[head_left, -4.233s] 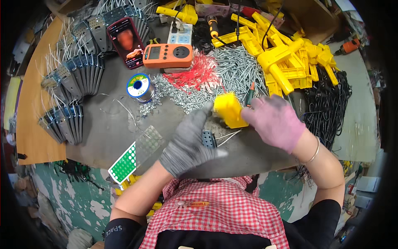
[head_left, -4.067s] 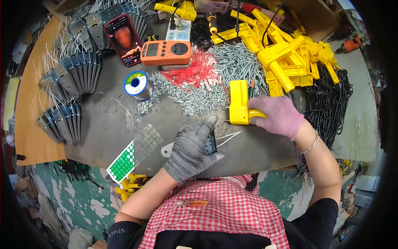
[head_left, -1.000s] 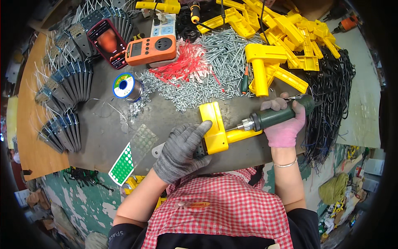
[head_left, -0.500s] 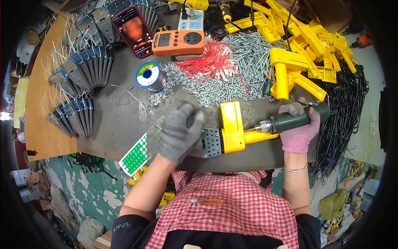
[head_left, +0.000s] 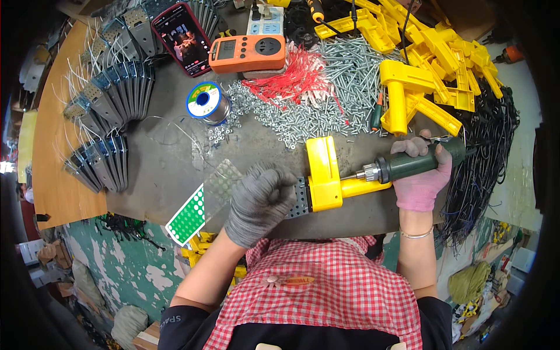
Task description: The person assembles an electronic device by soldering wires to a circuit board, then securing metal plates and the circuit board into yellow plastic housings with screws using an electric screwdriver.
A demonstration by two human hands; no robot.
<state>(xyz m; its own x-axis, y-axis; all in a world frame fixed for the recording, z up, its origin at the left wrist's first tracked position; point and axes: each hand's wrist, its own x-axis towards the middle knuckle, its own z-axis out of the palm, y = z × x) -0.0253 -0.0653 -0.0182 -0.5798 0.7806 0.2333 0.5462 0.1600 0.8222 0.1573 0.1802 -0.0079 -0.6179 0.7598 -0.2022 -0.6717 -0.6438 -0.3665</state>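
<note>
My right hand, in a pink glove with grey fingertips, wraps round a dark green electric screwdriver. Its bit reaches left to the side of a yellow plastic handle housing, lying near the table's front edge. A grey perforated metal plate joins the housing on the left. My left hand, grey-gloved, is closed over the plate's left end; its curled fingers hide that end. Beside this hand lies a clear sheet with a green dotted label.
Beyond lie piled screws, nuts and red wires. A solder spool, orange meter and phone stand farther left. Metal plates with wires line the left; yellow housings and black cables crowd the right.
My left hand has moved right and down onto the metal plate, its fingers curling tighter. The right hand still holds the screwdriver at the housing. The phone's picture has changed.
</note>
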